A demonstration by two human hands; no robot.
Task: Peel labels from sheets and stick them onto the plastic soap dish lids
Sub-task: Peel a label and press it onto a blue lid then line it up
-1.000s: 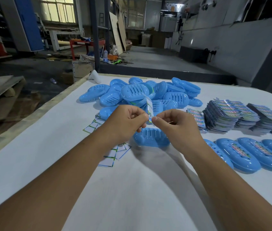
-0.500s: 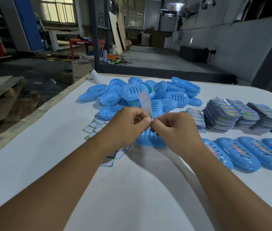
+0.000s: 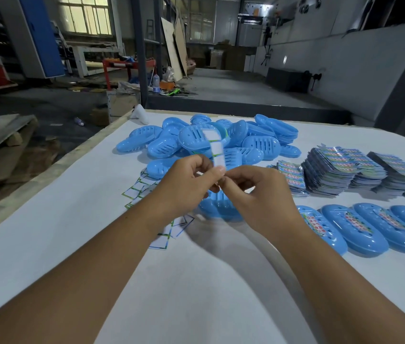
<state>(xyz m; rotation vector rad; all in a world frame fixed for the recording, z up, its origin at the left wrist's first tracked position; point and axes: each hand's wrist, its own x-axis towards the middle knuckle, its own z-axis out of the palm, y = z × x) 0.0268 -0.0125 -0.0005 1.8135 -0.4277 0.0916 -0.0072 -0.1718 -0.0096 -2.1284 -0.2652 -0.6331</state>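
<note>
My left hand (image 3: pixel 184 187) and my right hand (image 3: pixel 253 194) meet above the white table (image 3: pixel 47 244), both pinching the lower end of a label sheet (image 3: pixel 215 150). The sheet stands upright with its white back toward me. Under my hands a blue soap dish lid (image 3: pixel 218 209) lies on the table, partly hidden. A heap of unlabelled blue lids (image 3: pixel 253 142) sits behind. Several lids with colourful labels (image 3: pixel 355 229) lie in a row at the right.
Stacks of printed label sheets (image 3: pixel 343 170) stand at the right behind the labelled row. Used white backing papers (image 3: pixel 147 187) with green edges lie scattered left of my hands. The table's left edge (image 3: pixel 55 162) borders a workshop floor.
The sheet has turned upright and risen, its white back now facing me. My hands have drawn closer together at its lower end.
</note>
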